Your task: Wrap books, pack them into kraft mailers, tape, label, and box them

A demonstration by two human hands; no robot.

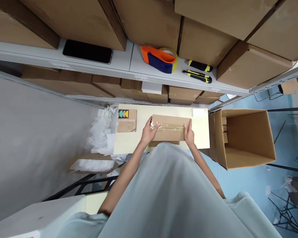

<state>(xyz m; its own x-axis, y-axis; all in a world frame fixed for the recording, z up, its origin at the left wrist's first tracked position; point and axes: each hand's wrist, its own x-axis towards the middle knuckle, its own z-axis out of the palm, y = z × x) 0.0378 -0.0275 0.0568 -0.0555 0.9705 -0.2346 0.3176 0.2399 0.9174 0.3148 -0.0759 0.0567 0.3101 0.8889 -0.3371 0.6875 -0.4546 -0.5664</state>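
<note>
A flat brown cardboard box [171,134] is held between my two hands over the pale yellow table [201,135]. Clear yellowish tape runs along its middle and looks wrinkled near the left end. My left hand [149,132] grips the left end, thumb on top by the tape. At the right end, my right hand [189,134] is closed around the edge, with a finger along the side. Part of another brown cardboard piece [164,143] shows under the near edge of the box. Left of my left hand lies a brown printed packet [127,124] with coloured half circles.
A large open carton [248,155] stands right of the table, small boxes inside. Above, a shelf [124,62] bears a phone [86,52], an orange and blue tape dispenser [159,59], two utility knives [198,76] and large cartons. White packing material [101,132] is heaped at left.
</note>
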